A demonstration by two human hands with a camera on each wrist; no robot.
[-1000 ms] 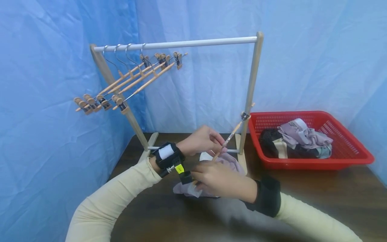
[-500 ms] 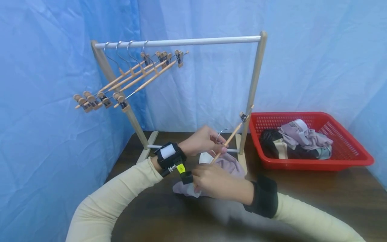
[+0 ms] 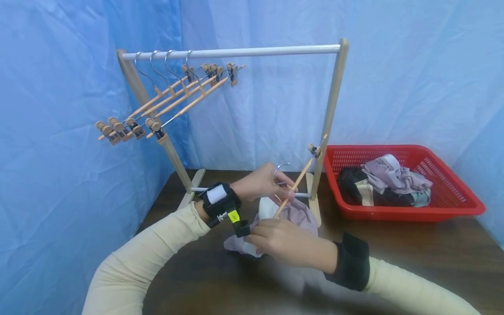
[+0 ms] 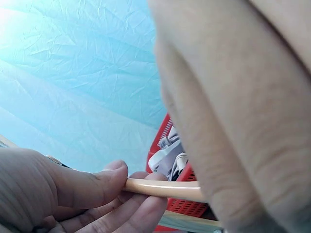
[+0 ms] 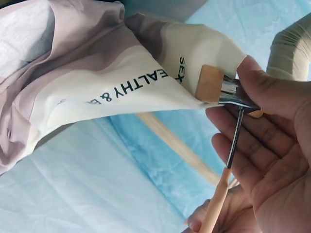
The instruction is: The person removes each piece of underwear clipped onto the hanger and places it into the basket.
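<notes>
A wooden clip hanger (image 3: 301, 177) lies slanted between both hands. Its bar is pinched between the thumb and fingers of my left hand (image 3: 265, 183), also seen in the left wrist view. My right hand (image 3: 291, 243) pinches the near-end clip (image 5: 210, 85), whose wooden jaws sit on the white, lettered waistband of a mauve cloth garment (image 5: 116, 80). Most of that garment (image 3: 301, 214) rests on the table below the hands. The hanger's far clip (image 3: 314, 151) points toward the rack's right post, and its metal hook (image 3: 281, 166) rises beside my left fingers.
Several clip hangers (image 3: 185, 96) hang at the left of the rack's white rail (image 3: 236, 52). A red basket (image 3: 409, 214) at the right holds crumpled mauve, black and grey cloths (image 3: 393, 175). Blue sheeting (image 3: 256, 118) closes off the back and left of the dark table (image 3: 189, 280).
The hanger's hook has turned up into sight and leaned left beside my left hand. The far clip has shifted slightly left. My right hand keeps its hold at the near end.
</notes>
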